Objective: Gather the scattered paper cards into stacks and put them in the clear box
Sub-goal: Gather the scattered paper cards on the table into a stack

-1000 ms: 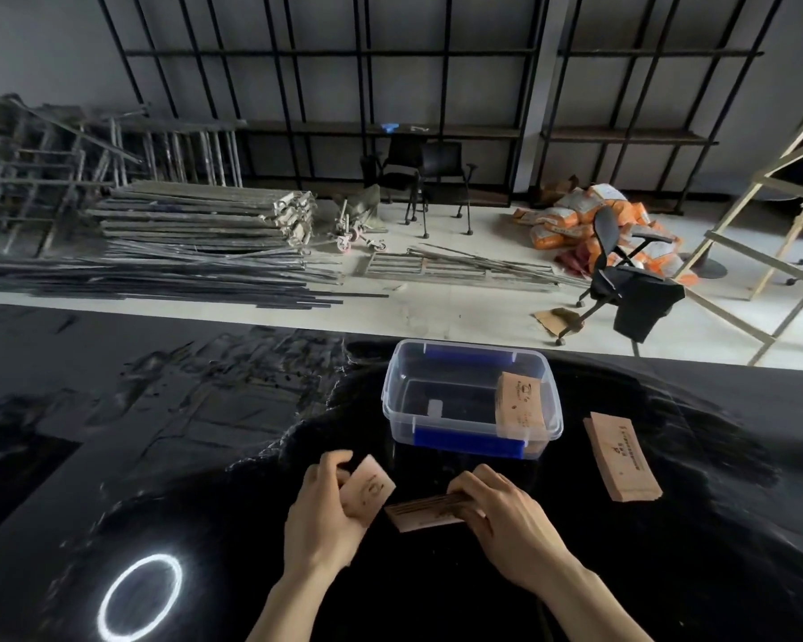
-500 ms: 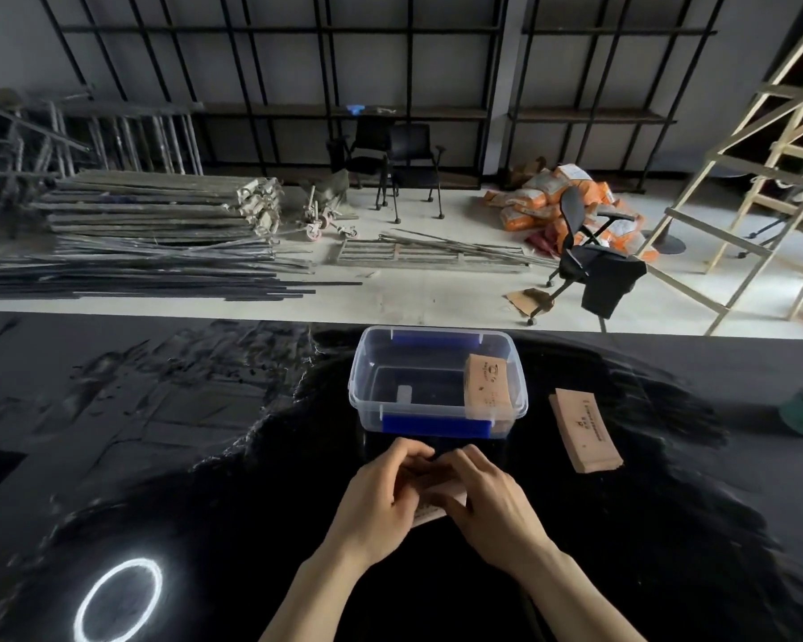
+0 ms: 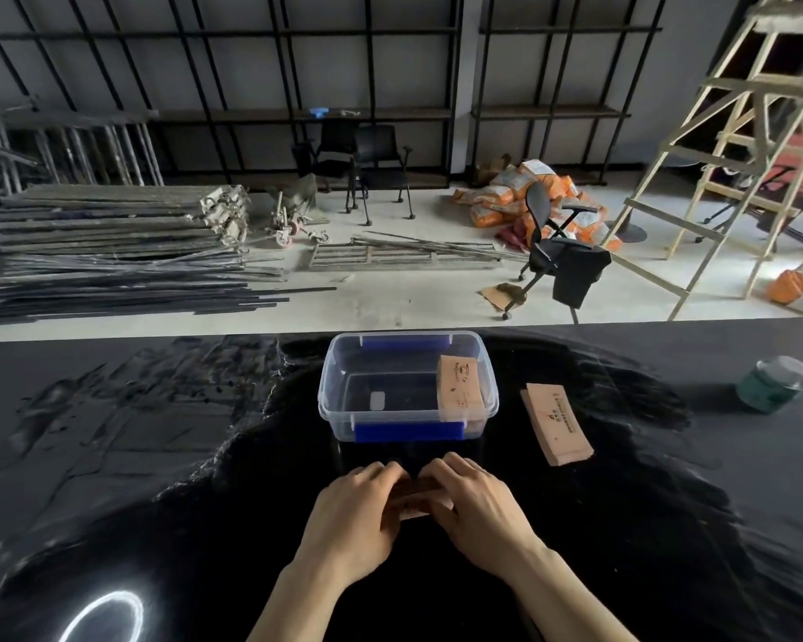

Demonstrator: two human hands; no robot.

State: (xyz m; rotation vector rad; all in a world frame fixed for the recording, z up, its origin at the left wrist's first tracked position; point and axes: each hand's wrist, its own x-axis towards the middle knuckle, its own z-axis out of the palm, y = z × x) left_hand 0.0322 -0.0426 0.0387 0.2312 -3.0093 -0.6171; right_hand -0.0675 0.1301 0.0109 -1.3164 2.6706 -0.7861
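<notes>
Both your hands closed on one card stack, just short of the clear box.

Black table (image 3: 158, 456) spans the view. Clear box (image 3: 408, 382) sits open at centre, blue clips front and back, one card stack (image 3: 460, 386) leaning against its right inner wall. Second loose stack (image 3: 556, 423) lies flat on the table to the box's right, apart from it. Green jar (image 3: 772, 384) far right. Your left hand (image 3: 355, 518) and right hand (image 3: 478, 507) meet fingertip to fingertip, clamped together around a small stack of cards (image 3: 418, 500), mostly hidden, directly in front of the box.
</notes>
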